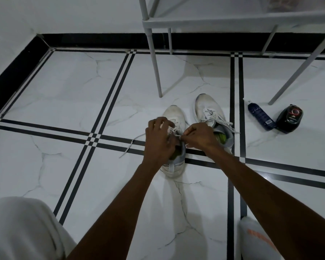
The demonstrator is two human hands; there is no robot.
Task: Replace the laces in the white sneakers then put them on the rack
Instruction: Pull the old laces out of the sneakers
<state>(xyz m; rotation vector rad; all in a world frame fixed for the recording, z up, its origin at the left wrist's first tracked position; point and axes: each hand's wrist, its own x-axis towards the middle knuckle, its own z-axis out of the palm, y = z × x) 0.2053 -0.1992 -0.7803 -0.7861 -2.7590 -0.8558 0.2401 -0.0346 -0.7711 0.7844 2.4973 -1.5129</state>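
The white sneaker (174,139) I am lacing stands on the tiled floor (64,87) straight ahead of me, toe pointing away. My left hand (159,141) lies over its tongue with the fingers (162,121) curled down onto the lace (174,130) at the eyelets. My right hand (200,135) pinches that same lace between thumb and forefinger just above the shoe's opening. A loose lace end (131,144) trails off to the left across the black tile lines. Just beside it to the right, set a little farther away, stands the second sneaker (211,113), laced and tied with a bow. Beyond both stand the grey legs of the shoe rack (154,59). To the right lie a dark blue spray bottle (260,116) and a black shoe-polish container (290,118), touching each other.
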